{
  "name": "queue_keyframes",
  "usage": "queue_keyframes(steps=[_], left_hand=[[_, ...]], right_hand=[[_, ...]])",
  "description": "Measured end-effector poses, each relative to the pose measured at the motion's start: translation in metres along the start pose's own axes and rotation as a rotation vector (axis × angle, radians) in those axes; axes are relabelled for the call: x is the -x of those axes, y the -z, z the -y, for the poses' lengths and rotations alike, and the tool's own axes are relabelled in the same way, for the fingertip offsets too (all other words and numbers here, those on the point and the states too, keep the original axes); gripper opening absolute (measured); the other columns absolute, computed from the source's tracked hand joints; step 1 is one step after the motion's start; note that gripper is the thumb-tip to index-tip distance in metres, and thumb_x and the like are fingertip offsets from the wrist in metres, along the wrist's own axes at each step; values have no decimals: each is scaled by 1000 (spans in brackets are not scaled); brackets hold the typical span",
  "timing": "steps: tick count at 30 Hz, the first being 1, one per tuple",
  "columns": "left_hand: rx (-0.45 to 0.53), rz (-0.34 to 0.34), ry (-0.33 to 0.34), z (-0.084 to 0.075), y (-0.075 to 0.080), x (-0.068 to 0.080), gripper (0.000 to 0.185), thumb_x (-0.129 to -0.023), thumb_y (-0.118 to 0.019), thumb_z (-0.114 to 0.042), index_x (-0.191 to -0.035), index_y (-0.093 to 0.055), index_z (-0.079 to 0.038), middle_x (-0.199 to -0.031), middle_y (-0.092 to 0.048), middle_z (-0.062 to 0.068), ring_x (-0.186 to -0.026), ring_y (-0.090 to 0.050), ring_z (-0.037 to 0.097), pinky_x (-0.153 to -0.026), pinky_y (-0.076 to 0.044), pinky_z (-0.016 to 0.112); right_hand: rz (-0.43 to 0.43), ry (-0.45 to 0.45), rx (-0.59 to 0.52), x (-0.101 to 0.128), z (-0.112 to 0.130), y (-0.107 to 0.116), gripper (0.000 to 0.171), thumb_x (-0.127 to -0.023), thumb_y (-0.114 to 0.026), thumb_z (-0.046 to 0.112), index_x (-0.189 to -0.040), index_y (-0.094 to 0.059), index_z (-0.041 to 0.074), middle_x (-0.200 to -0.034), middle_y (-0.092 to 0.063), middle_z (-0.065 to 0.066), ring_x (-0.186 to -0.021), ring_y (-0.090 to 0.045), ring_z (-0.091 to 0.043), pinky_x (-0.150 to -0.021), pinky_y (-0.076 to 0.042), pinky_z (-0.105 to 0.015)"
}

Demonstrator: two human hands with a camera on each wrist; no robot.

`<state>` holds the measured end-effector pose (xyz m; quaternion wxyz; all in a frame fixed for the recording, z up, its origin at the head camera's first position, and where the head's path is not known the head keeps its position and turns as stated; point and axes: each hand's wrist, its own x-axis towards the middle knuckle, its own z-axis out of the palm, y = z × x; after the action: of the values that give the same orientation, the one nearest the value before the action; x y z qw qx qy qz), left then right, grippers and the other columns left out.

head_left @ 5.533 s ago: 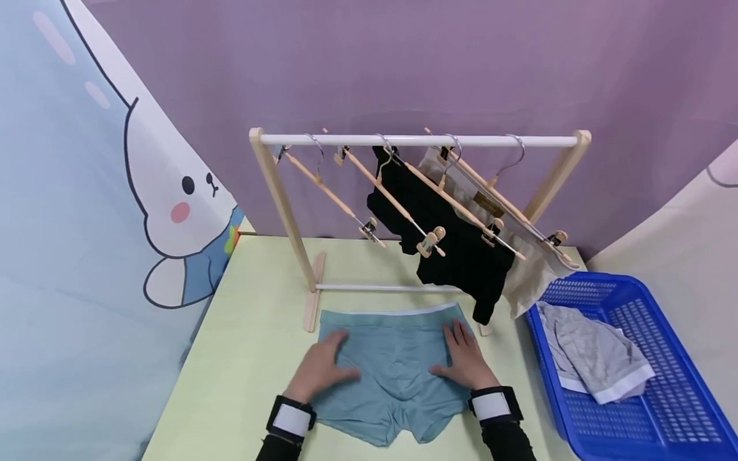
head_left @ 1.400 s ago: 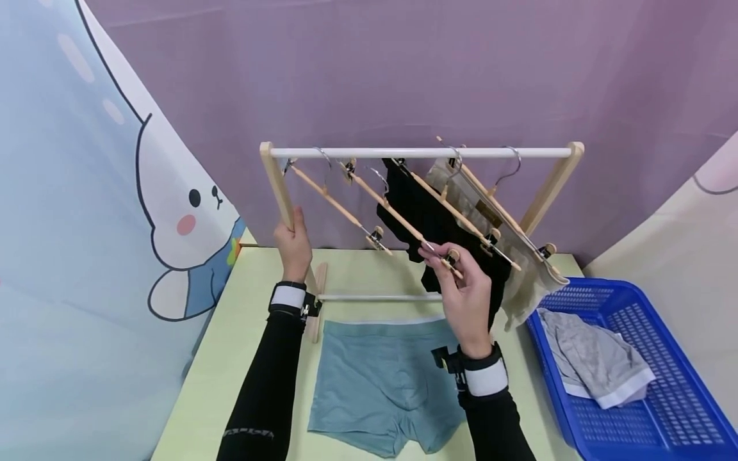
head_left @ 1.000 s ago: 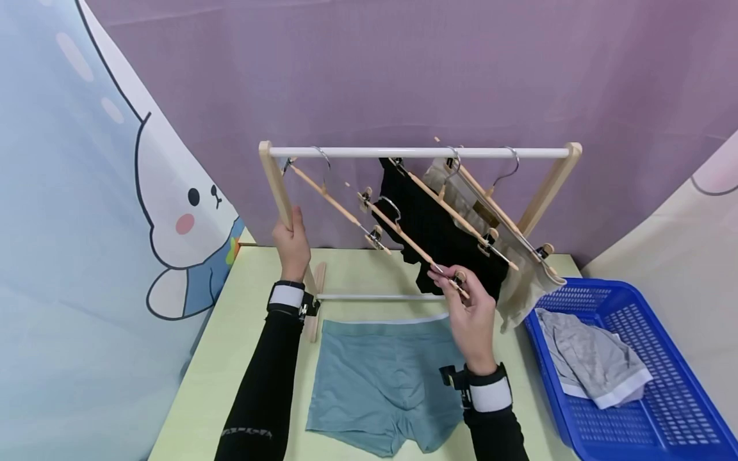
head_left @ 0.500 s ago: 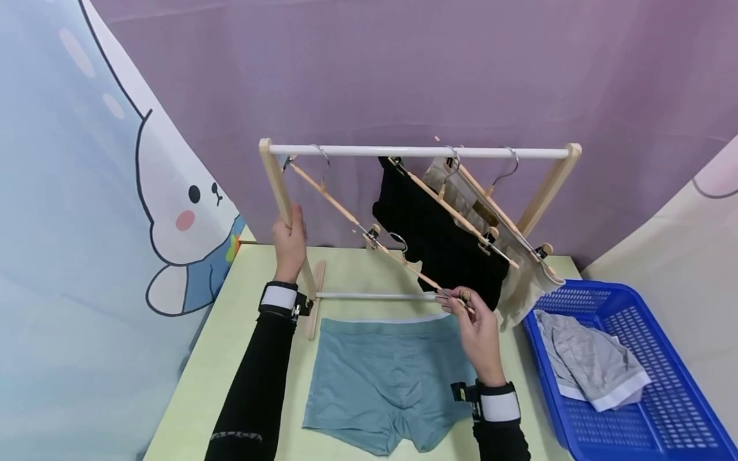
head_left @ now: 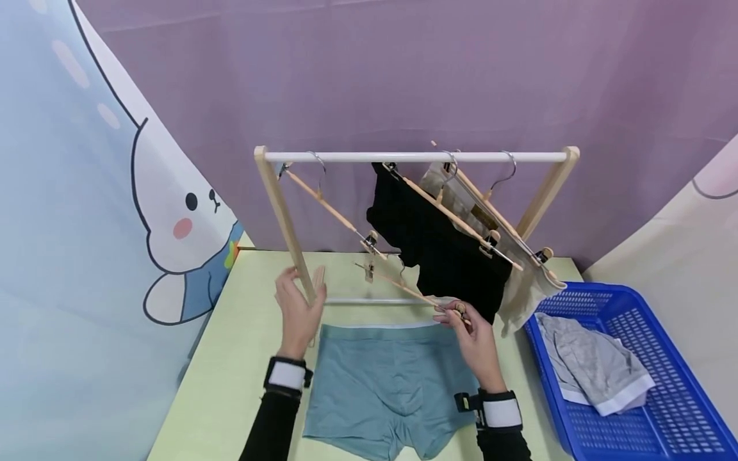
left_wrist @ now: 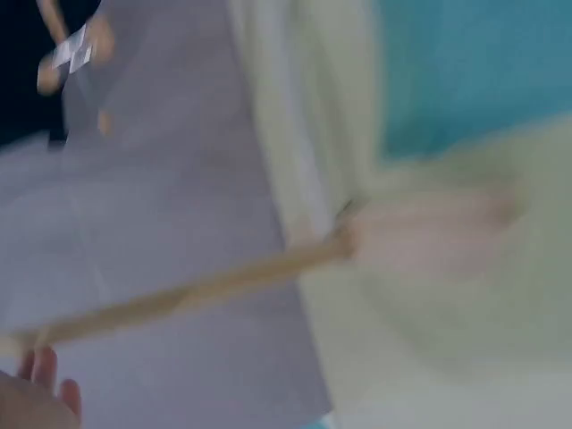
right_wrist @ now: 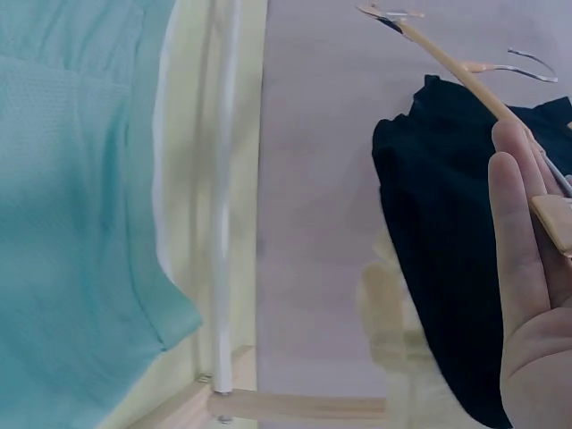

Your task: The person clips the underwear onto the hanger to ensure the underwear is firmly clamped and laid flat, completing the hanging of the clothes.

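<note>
The hanger [head_left: 403, 291] is showing pale bare wood with a shiny metal hook; the rack [head_left: 282, 211] is pairing matt wood posts with a smooth white bar; teal briefs [head_left: 386, 378] are looking like soft matt cloth; the basket [head_left: 674, 410] is gleaming as blue perforated plastic

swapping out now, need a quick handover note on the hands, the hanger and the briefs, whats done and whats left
Right hand pinches one end of a wooden clip hanger, which is off the rail and low over the table.
Left hand is open beside the rack post, holding nothing.
Teal briefs lie flat on the table, not clipped.
Done: black and beige pairs hang on the rail; one empty hanger hangs at the left.
Left: likely clip the teal briefs and hang them; a grey pair waits in the blue basket.
</note>
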<state>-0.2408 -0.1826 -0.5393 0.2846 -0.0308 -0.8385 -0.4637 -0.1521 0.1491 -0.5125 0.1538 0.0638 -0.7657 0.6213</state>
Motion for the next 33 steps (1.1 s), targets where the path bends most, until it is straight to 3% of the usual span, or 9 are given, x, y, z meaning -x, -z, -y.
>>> queue_keyframes(steps=[4,7,11,14,18,20,24,30,33], left_hand=[[-76,22,20,-4,-9,48,48,-86,-72,-27,-118,-47,0,-136,-42,20,-124,-40,37,-101,-26,54],[-141,126,-38,-9,-21,80,40,-82,-77,-22,-110,-54,-5,-131,-49,18,-120,-47,36,-99,-31,55],[-259,463,-234,-22,-43,117,37,-84,-77,-30,-113,-60,-13,-136,-54,15,-124,-51,34,-101,-37,56],[-299,734,-326,-34,-59,137,55,-87,-74,-46,-130,-57,-16,-148,-47,11,-137,-43,30,-111,-33,53],[-325,987,-338,-38,-74,155,96,-77,-71,-69,-152,-38,-19,-162,-28,9,-150,-22,30,-118,-22,56],[-341,1074,-329,-35,-77,162,113,-69,-72,-76,-158,-27,-21,-166,-16,8,-153,-11,32,-118,-16,60],[-338,1178,-286,-28,-80,169,126,-63,-76,-75,-160,-15,-23,-168,-1,6,-154,4,31,-118,-8,62],[-335,1220,-243,-31,-83,171,128,-63,-76,-75,-160,-10,-26,-168,6,3,-153,12,29,-118,-3,63],[-343,1235,-240,-32,-81,175,128,-62,-74,-77,-160,-8,-27,-168,7,2,-153,12,29,-117,-3,64]], right_hand=[[15,2,-30,0,-6,-2,18,-103,-53,8,-112,-61,-5,-110,-69,-24,-91,-73,-14,-80,-56,-23],[26,-5,-41,0,-9,-3,20,-103,-52,8,-113,-60,-6,-110,-69,-26,-90,-73,-14,-80,-56,-23],[25,-34,-57,-2,-12,-3,21,-103,-51,9,-114,-60,-8,-110,-69,-27,-88,-74,-16,-77,-57,-25],[24,-80,-70,-3,-13,-4,24,-103,-53,12,-115,-60,-8,-110,-70,-26,-86,-74,-16,-76,-58,-28],[54,-147,-73,-3,-14,-7,29,-103,-54,18,-117,-59,-7,-110,-70,-25,-86,-74,-16,-76,-58,-31],[76,-167,-64,-2,-17,-10,30,-103,-54,21,-118,-59,-5,-109,-71,-24,-85,-74,-19,-77,-58,-31],[115,-178,-42,1,-19,-13,28,-104,-52,21,-118,-58,-4,-106,-72,-23,-84,-74,-27,-79,-58,-31],[152,-206,-43,1,-11,-16,29,-106,-48,14,-119,-57,-10,-106,-70,-27,-85,-70,-41,-79,-58,-36],[164,-213,-55,1,-19,-17,31,-106,-48,16,-120,-56,-10,-106,-70,-26,-84,-70,-41,-77,-58,-36]])
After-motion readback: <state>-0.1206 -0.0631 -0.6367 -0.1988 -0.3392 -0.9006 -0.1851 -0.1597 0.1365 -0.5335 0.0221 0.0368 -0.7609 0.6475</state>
